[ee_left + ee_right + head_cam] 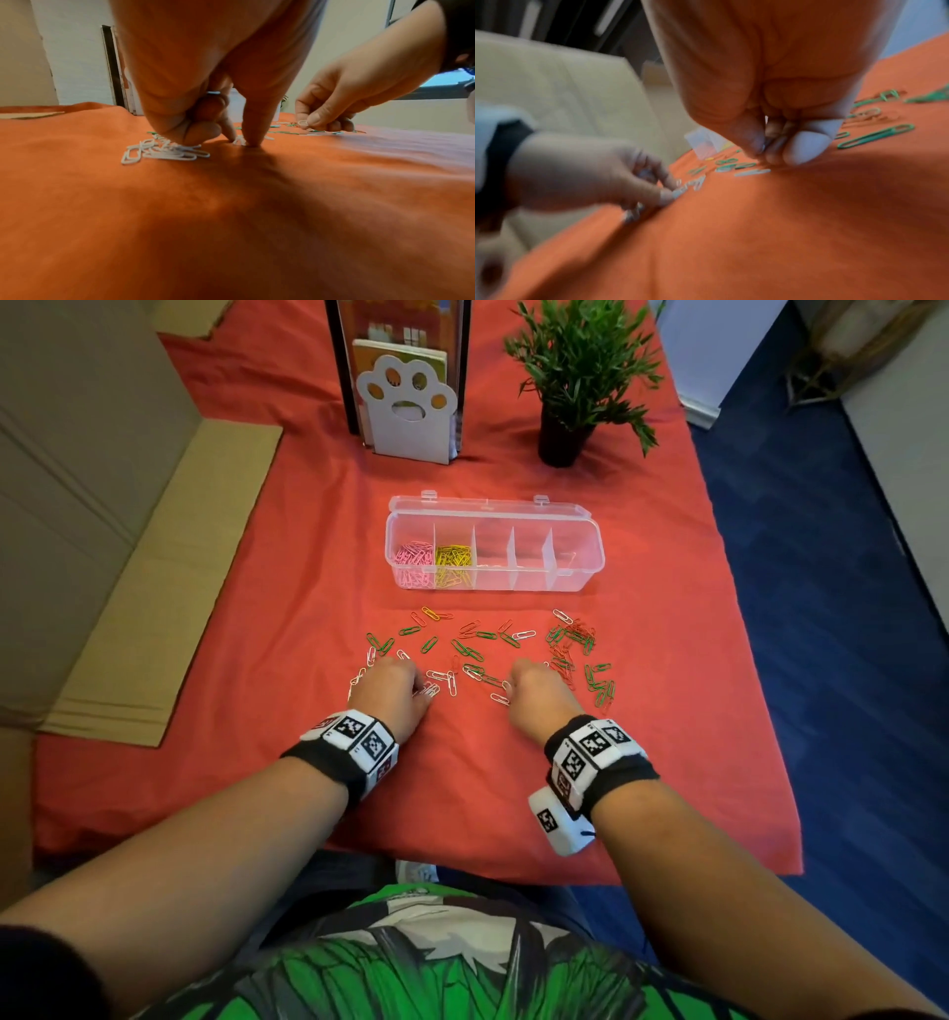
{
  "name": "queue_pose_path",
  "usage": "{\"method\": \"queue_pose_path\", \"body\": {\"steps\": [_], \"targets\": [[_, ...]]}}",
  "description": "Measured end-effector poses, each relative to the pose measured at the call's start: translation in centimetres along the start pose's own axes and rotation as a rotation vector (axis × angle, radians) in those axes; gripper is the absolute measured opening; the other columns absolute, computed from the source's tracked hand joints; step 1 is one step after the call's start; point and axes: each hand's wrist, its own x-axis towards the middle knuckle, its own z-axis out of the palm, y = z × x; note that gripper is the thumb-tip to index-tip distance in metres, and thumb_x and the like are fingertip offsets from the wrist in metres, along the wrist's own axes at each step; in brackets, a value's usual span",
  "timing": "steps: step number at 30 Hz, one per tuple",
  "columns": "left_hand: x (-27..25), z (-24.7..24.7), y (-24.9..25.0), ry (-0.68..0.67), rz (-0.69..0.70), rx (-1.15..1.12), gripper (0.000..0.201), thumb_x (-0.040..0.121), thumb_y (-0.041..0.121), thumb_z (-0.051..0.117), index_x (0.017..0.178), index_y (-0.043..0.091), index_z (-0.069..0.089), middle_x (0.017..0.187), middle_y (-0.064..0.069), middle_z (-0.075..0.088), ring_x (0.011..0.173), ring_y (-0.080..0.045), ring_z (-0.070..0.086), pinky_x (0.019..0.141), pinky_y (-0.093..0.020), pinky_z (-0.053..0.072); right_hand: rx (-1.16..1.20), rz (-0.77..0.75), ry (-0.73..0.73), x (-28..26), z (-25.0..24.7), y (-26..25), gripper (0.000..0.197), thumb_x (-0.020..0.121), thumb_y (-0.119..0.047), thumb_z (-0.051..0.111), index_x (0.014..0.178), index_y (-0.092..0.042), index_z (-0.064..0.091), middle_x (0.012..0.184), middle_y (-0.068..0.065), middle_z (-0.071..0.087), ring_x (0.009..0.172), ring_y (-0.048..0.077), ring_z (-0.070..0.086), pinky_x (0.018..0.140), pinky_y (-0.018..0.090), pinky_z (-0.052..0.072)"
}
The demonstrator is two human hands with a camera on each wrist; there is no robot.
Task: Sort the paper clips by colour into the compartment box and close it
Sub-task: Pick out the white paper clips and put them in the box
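The clear compartment box (pixel 588 557) stands open on the red cloth, with pink clips (pixel 413 562) in its leftmost cell and yellow clips (pixel 453 563) in the cell beside it. Green clips (pixel 464 648), white ones and red ones lie scattered in front of the box. My left hand (pixel 395 680) is down on the cloth, thumb and forefinger pinching a white clip (pixel 239 140), its curled fingers over a small heap of white clips (pixel 159 155). My right hand (pixel 531 683) pinches another white clip (pixel 304 122) just above the cloth.
A paw-shaped bookend (pixel 408 410) with books and a potted plant (pixel 570 377) stand behind the box. Cardboard (pixel 154 588) lies at the table's left edge. Blue floor (pixel 847 608) drops away on the right. A long green clip (pixel 876 136) lies right of my right hand.
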Motion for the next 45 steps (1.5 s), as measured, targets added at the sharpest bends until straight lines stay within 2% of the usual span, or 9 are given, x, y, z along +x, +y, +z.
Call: {"method": "queue_pose_path", "body": {"steps": [9,15,20,25,29,33,38,42,45], "targets": [[0.5,0.2,-0.4,-0.014,-0.001,-0.146,0.012,0.085,0.021,0.056,0.079,0.011,0.062,0.087,-0.011,0.064,0.089,-0.029,0.057,0.076,-0.032,0.042,-0.067,-0.078,0.055,-0.6,0.7,-0.6,0.024,0.083,-0.001,0.047,0.106,-0.003,0.051,0.110,0.018,0.053,0.102,0.037,0.056,0.086,0.040,0.046],[-0.1,-2.4,0.6,-0.231,-0.434,-1.213,0.009,0.073,0.016,0.046,0.064,0.015,0.044,0.054,0.000,0.047,0.044,-0.013,0.044,0.041,-0.017,0.040,-0.226,-0.166,0.091,-1.4,1.1,-1.4,0.031,0.081,0.007,0.038,0.110,0.000,0.045,0.112,0.021,0.051,0.104,0.038,0.055,0.086,0.042,0.047],[-0.4,-3.7,-0.2,-0.291,-0.516,-1.512,0.027,0.079,0.011,0.029,0.065,0.010,0.052,0.052,-0.003,0.056,0.043,-0.014,0.051,0.048,-0.020,0.049,0.047,-0.075,0.055,-0.3,0.4,-1.4,0.028,0.083,0.000,0.042,0.109,-0.003,0.052,0.111,0.019,0.058,0.103,0.034,0.057,0.086,0.037,0.045],[0.6,-3.2,-0.5,-0.123,-0.434,-1.064,0.030,0.089,0.022,0.045,0.060,0.018,0.050,0.048,0.002,0.040,0.035,-0.009,0.036,0.044,-0.019,0.031,0.945,0.243,-0.114,0.6,-1.1,-2.9,0.030,0.084,0.004,0.034,0.070,-0.016,0.051,0.063,0.007,0.047,0.055,0.018,0.049,0.044,0.021,0.044],[0.2,-3.1,-1.8,-0.002,-0.242,-0.645,0.023,0.093,0.016,0.044,0.086,0.013,0.065,0.075,-0.004,0.060,0.068,-0.021,0.053,0.064,-0.026,0.038,1.305,0.298,-0.246,0.3,-1.9,-4.0,0.023,0.086,-0.002,0.037,0.071,-0.013,0.051,0.065,0.002,0.043,0.053,0.013,0.040,0.041,0.020,0.038],[-0.8,-3.3,-3.3,0.040,-0.200,-0.286,0.013,0.083,0.019,0.061,0.093,0.013,0.067,0.088,-0.012,0.067,0.085,-0.028,0.061,0.071,-0.029,0.040,1.093,0.273,-0.240,1.4,-0.9,-5.0,0.020,0.087,-0.011,0.050,0.070,-0.021,0.049,0.060,-0.003,0.039,0.047,0.009,0.032,0.042,0.018,0.026],[-1.3,-3.5,-5.1,0.064,-0.220,-0.129,0.029,0.071,0.024,0.074,0.096,0.015,0.064,0.098,-0.009,0.069,0.096,-0.027,0.062,0.079,-0.029,0.044,0.966,0.208,-0.210,2.3,0.6,-6.0,0.021,0.087,-0.010,0.053,0.070,-0.021,0.051,0.061,-0.003,0.044,0.047,0.009,0.034,0.039,0.016,0.027],[-1.3,-2.9,-5.8,0.040,-0.203,-0.058,0.036,0.068,0.033,0.077,0.098,0.017,0.064,0.104,-0.009,0.068,0.099,-0.027,0.062,0.082,-0.032,0.045,0.527,0.015,-0.109,3.0,0.7,-6.3,0.009,0.086,-0.015,0.056,0.084,-0.018,0.063,0.075,-0.002,0.056,0.072,0.015,0.054,0.070,0.025,0.042],[-1.3,-2.4,-5.4,0.026,-0.187,-0.060,0.030,0.071,0.033,0.074,0.096,0.017,0.065,0.103,-0.008,0.066,0.098,-0.027,0.060,0.081,-0.031,0.044,0.144,-0.105,-0.081,2.8,1.7,-6.2,0.026,0.082,-0.024,0.060,0.107,-0.017,0.062,0.106,0.009,0.052,0.104,0.027,0.053,0.093,0.031,0.044]]}}
